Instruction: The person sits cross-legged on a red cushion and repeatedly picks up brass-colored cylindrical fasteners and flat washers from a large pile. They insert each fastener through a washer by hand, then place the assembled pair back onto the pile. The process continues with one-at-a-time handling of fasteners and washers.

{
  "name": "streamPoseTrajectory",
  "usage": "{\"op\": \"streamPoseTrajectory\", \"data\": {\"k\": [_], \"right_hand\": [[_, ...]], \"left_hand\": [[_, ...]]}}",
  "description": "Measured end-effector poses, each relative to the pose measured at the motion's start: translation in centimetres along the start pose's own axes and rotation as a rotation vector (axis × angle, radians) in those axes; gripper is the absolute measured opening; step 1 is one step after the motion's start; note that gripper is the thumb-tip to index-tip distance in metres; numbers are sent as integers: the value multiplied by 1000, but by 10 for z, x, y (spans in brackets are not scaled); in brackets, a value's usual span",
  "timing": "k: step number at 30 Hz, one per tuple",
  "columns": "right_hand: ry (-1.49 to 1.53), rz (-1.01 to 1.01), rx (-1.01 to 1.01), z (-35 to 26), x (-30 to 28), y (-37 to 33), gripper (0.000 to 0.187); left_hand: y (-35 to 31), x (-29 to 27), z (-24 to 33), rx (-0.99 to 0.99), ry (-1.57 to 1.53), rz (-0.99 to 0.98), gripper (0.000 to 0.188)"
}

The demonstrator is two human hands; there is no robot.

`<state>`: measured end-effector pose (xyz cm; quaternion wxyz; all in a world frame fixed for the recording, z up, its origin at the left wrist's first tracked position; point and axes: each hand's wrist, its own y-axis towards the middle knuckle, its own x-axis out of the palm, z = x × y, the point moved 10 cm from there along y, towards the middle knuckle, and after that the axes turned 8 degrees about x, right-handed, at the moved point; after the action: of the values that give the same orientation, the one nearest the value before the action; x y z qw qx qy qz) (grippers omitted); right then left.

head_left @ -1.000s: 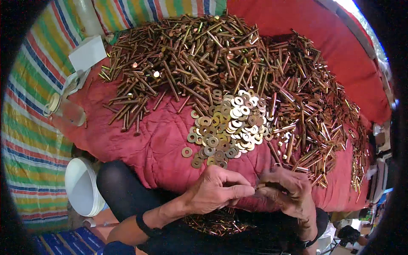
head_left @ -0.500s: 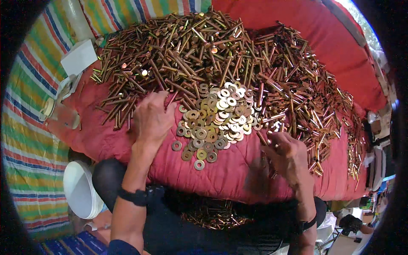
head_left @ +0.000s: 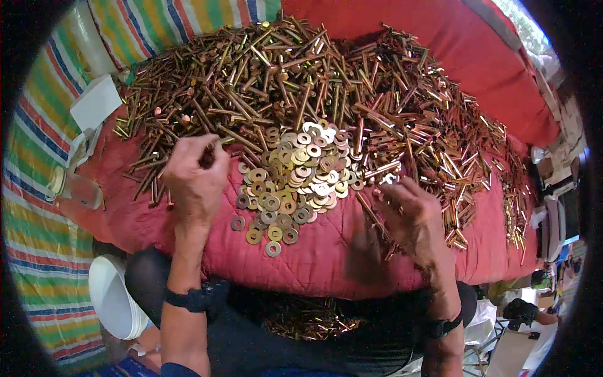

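A large heap of copper-coloured bolts (head_left: pixel 264 81) lies on a red quilted cloth (head_left: pixel 295 264). In front of it spreads a pile of flat brass-toned washers (head_left: pixel 301 176). My left hand (head_left: pixel 196 176) is raised at the heap's near left edge, left of the washers, thumb and forefinger curled into a pinch; what they hold is too small to make out. Right of the washers, my right hand (head_left: pixel 412 220) has its fingers curled and slightly blurred; its palm is hidden. Beside its fingertips a single bolt (head_left: pixel 372 212) slants across the cloth.
Striped plastic sheeting (head_left: pixel 47 213) hangs at the left. Near it are a clear jar (head_left: pixel 78 188) and a white box (head_left: pixel 95 103). White buckets (head_left: pixel 113 295) stand by my left knee. More bolts (head_left: pixel 311 319) lie below the cloth's front edge. Another person's arm (head_left: pixel 545 319) shows at far right.
The whole view has shifted, so the piles appear further left. My left hand has drawn back from the bolts, its pinch now showing. The right hand stays beside the washers.
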<state>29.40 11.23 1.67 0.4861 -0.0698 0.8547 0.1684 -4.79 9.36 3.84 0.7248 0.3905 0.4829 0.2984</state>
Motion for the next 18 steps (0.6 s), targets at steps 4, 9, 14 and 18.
{"op": "streamPoseTrajectory", "data": {"k": [4,9,14,18], "right_hand": [[-129,217,-183,-7,-12,17,29],[-432,68,-306,6,31,34,49],[-320,200,-287,6,13,39,37],[320,160,89,12,-9,29,16]], "left_hand": [[0,-7,-28,-430,-567,80,15],[-3,6,-19,-626,-925,99,20],[-26,33,16,-864,-1443,-23,31],[-68,53,27,-1337,-1620,-197,36]]}}
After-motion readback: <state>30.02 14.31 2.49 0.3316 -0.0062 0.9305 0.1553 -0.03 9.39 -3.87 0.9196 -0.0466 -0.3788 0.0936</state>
